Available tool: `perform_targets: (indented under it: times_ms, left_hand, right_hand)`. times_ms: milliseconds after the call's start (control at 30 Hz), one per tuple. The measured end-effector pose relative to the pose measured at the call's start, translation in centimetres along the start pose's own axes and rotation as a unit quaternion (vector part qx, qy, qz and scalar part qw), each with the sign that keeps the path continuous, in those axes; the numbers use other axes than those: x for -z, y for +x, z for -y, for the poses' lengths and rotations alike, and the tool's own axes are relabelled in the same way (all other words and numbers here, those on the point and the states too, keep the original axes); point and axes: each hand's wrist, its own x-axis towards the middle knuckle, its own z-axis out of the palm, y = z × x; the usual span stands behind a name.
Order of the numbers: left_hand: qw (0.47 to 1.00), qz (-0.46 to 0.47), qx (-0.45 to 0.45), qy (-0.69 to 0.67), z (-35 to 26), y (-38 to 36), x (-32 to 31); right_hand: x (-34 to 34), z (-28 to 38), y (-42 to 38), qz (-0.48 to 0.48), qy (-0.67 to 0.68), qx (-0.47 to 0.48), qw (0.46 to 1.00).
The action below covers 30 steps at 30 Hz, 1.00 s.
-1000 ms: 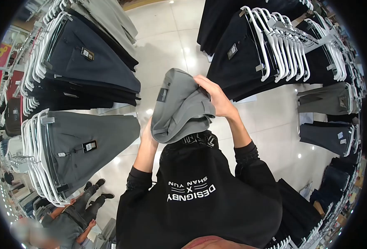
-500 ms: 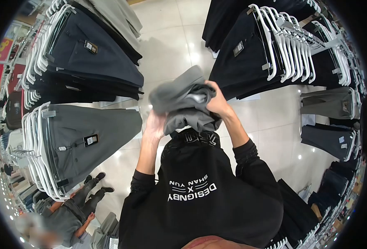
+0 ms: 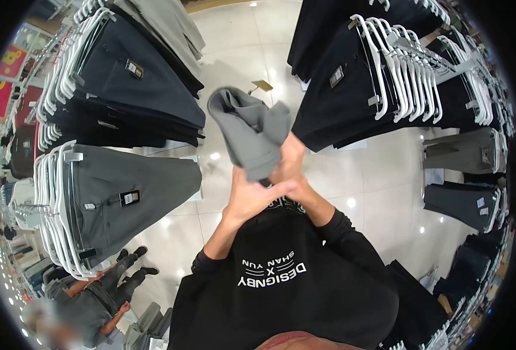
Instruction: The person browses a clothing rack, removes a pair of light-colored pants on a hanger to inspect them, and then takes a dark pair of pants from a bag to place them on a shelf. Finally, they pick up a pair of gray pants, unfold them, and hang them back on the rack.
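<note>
Left hand [image 3: 246, 199] and right hand [image 3: 291, 158] clasped a grey garment [image 3: 251, 131], which hid some fingers. Dark trousers [image 3: 331, 96] and grey trousers [image 3: 147, 181] hung either side.

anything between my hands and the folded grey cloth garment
Nothing visible: the bare left hand and bare right hand both meet the lower part of the folded grey cloth garment, though some fingers are hidden or blurred.

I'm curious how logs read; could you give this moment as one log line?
bunched grey cloth garment: above pale tiled floor | right hand: holding it | left hand: at its lower end, grip unclear | yellowish tag: beside upper edge
</note>
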Motion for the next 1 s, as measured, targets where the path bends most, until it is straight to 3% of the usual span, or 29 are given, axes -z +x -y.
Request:
perform_targets:
  times_ms: [67, 100, 167, 300, 433, 467, 567, 800, 833, 900, 1000]
  left_hand:
    - [0.997, 0.004, 0.071, 0.015, 0.4, -0.2, -0.2]
    - [0.998, -0.035, 0.043, 0.021, 0.4, -0.1, -0.3]
    - [0.993, -0.113, -0.012, 0.033, 0.0, 0.3, -0.5]
    - [0.989, -0.142, -0.031, -0.006, -0.5, 0.6, -0.1]
    - [0.994, -0.108, -0.006, 0.031, 0.1, 0.3, 1.6]
    - [0.994, -0.099, 0.006, 0.044, 0.2, 0.3, 1.7]
    - [0.988, -0.15, -0.015, 0.015, -0.2, 0.5, 1.0]
    - [0.932, -0.348, -0.02, 0.098, 1.5, 0.0, 5.2]
    - [0.923, -0.365, -0.006, 0.127, 1.7, -0.5, 6.3]
    - [0.924, -0.365, -0.017, 0.109, 1.3, -0.7, 7.5]
    - [0.933, -0.299, -0.064, 0.188, -0.5, -0.5, 7.8]
  right_hand:
    - [-0.9, 0.6, -0.8, 0.022, 0.026, -0.003, 0.999]
    - [-1.1, 0.9, -0.9, 0.042, 0.049, -0.026, 0.998]
    - [-0.2, 1.3, -0.1, 0.073, 0.029, 0.025, 0.997]
    - [1.8, 2.2, 1.7, 0.163, 0.139, -0.056, 0.975]
    - [2.4, 0.4, 0.7, 0.153, 0.398, -0.182, 0.886]
    - [2.0, 1.2, 1.2, 0.082, 0.484, -0.207, 0.846]
    - [2.4, 0.3, 1.0, 0.062, 0.349, -0.219, 0.909]
    - [8.1, -3.0, 4.8, -0.063, 0.215, -0.217, 0.95]
    - [9.3, -4.5, 5.1, -0.031, 0.179, -0.205, 0.962]
    - [10.1, -6.0, 6.1, -0.055, 0.164, -0.175, 0.969]
    - [11.0, -7.0, 6.7, -0.007, 0.168, -0.214, 0.962]
